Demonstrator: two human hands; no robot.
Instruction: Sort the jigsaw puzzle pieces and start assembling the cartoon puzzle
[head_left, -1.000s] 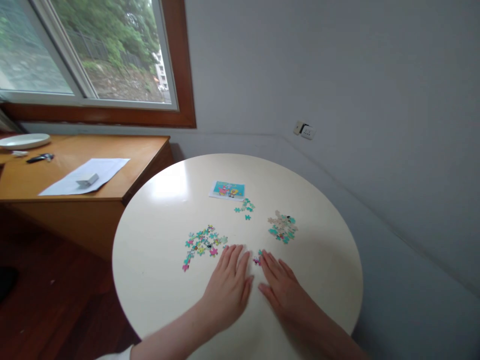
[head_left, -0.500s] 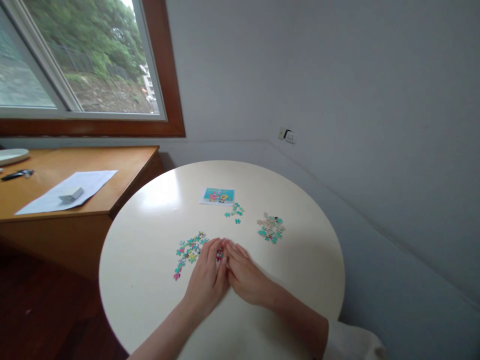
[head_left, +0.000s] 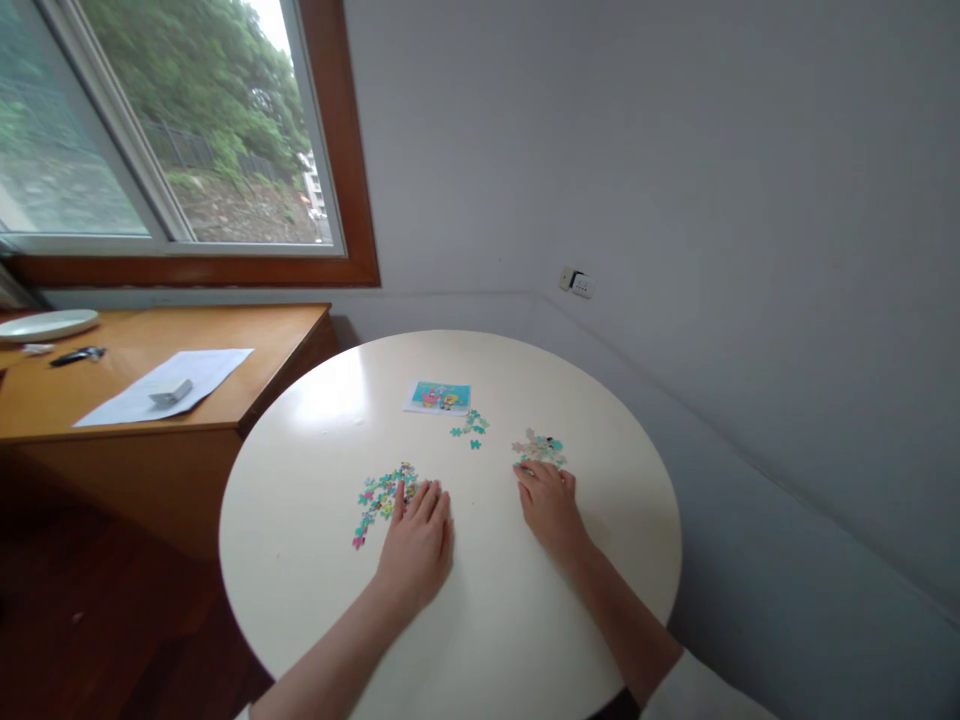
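Observation:
My left hand [head_left: 418,535] lies flat, palm down, with its fingers over the right edge of a pile of colourful jigsaw pieces [head_left: 384,492]. My right hand [head_left: 551,505] reaches onto a second pile of jigsaw pieces [head_left: 538,446], some grey-backed and some turquoise. Its fingers are stretched over the near part of that pile and hide some pieces. Between and beyond the hands lies a small group of turquoise pieces [head_left: 475,424]. Behind it is a picture card [head_left: 441,397] with cartoon figures on a blue background.
All of this is on a round white table [head_left: 300,560]. A wooden desk [head_left: 277,350] at the left holds a sheet of paper [head_left: 217,368], a small white block [head_left: 171,392], a dark object [head_left: 77,356] and a white plate [head_left: 49,325]. A wall [head_left: 787,250] stands close behind and right.
My hands were together in front of the left pile and have come apart. The right hand has moved right onto the other pile; the left has flattened beside the left pile. The view shifted slightly.

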